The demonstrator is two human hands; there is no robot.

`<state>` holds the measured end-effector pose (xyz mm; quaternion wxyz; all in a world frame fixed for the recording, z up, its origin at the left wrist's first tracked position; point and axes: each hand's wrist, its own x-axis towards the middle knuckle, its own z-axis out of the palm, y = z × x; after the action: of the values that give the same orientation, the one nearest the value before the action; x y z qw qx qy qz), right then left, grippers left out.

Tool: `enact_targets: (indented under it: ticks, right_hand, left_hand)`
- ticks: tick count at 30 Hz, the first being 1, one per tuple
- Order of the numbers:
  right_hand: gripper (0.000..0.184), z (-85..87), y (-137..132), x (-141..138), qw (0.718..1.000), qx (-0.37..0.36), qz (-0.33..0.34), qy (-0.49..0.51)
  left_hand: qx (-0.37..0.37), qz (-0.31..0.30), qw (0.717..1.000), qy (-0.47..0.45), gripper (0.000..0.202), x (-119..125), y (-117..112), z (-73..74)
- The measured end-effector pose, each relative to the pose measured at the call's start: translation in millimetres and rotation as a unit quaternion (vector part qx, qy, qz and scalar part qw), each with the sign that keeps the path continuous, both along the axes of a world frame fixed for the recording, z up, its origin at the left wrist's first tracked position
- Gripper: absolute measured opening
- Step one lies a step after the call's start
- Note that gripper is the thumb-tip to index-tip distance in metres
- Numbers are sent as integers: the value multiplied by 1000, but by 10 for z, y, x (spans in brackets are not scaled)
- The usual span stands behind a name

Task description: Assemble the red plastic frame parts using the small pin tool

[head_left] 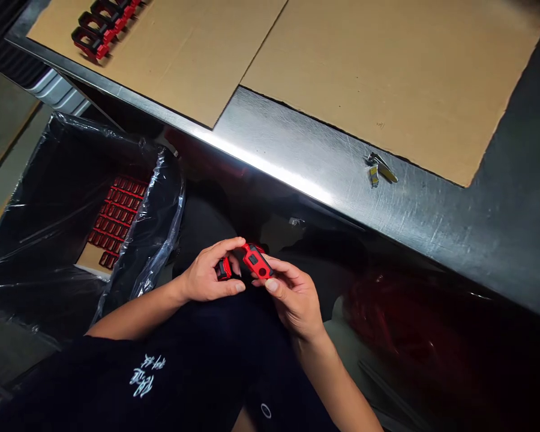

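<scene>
Now — red casing between hands

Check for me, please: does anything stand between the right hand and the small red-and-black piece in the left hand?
Nothing visible does. The red plastic part in the right hand sits close beside the small piece in the left hand; only that hand's own fingers curl around it.

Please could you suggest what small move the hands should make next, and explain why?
I would probably bring the red plastic housing in the right hand toward the small red-and-black plastic piece in the left hand. The two look separate, though fingers partly hide the space between them, and the hands already hold them close together.
</scene>
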<state>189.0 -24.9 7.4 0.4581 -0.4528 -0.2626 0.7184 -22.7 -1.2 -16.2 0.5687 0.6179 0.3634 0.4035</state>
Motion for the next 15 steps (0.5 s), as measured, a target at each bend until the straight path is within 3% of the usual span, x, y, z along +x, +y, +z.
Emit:
enact_targets:
  ticks: [5, 8, 12, 15]
  right_hand:
    - [25, 80, 11, 100, 989, 46, 60, -131]
    - [26, 62, 39, 157, 961, 98, 124, -226]
    - [26, 37, 152, 59, 915, 199, 198, -290]
    - [33, 81, 219, -82, 897, 242, 235, -287]
  left_hand:
    - [-150, -5, 987, 55, 40, -120, 112, 192]
    - [-197, -88, 970, 113, 37, -224, 245, 331]
    - [-164, -187, 953, 174, 36, -351, 358, 448]
    - [-111, -227, 950, 181, 36, -569, 362, 550]
